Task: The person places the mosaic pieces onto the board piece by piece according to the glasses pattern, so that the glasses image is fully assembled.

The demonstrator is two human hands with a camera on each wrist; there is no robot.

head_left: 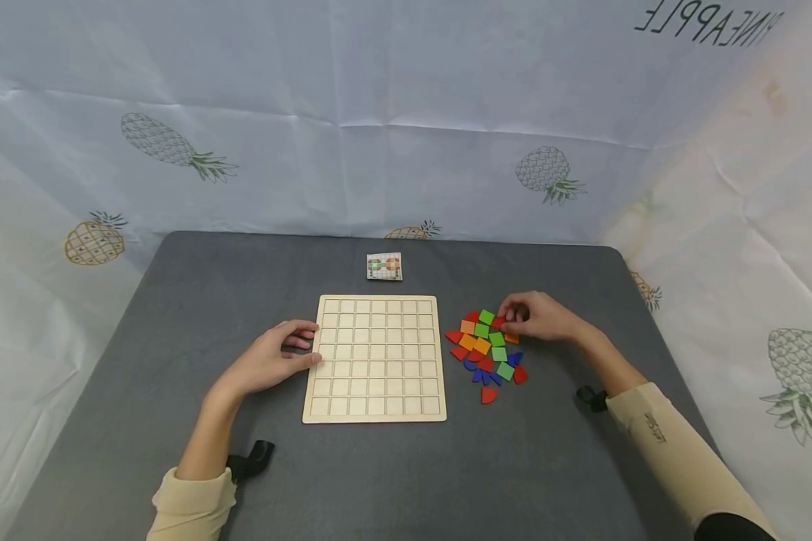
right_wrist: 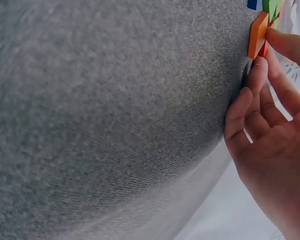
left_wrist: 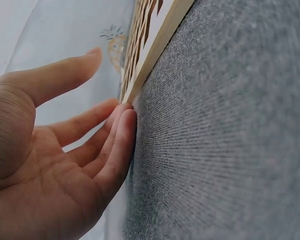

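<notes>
A pale wooden grid board (head_left: 374,359) lies flat on the grey table. My left hand (head_left: 279,356) is at its left edge, fingertips touching the rim; in the left wrist view the thumb stands apart from the board. To the right of the board is a loose cluster of flat tiles in red, orange, green and blue. At the cluster's upper right my right hand (head_left: 540,315) pinches a red tile (head_left: 497,322) between thumb and forefinger. Beside that thumb is an orange tile (right_wrist: 258,36), with green and blue tiles beyond it in the right wrist view.
A small card (head_left: 384,266) with a coloured grid pattern lies behind the board. One red quarter-round tile (head_left: 489,395) sits apart at the cluster's near end. A white curtain (head_left: 352,165) printed with pineapples hangs behind the table (head_left: 406,481).
</notes>
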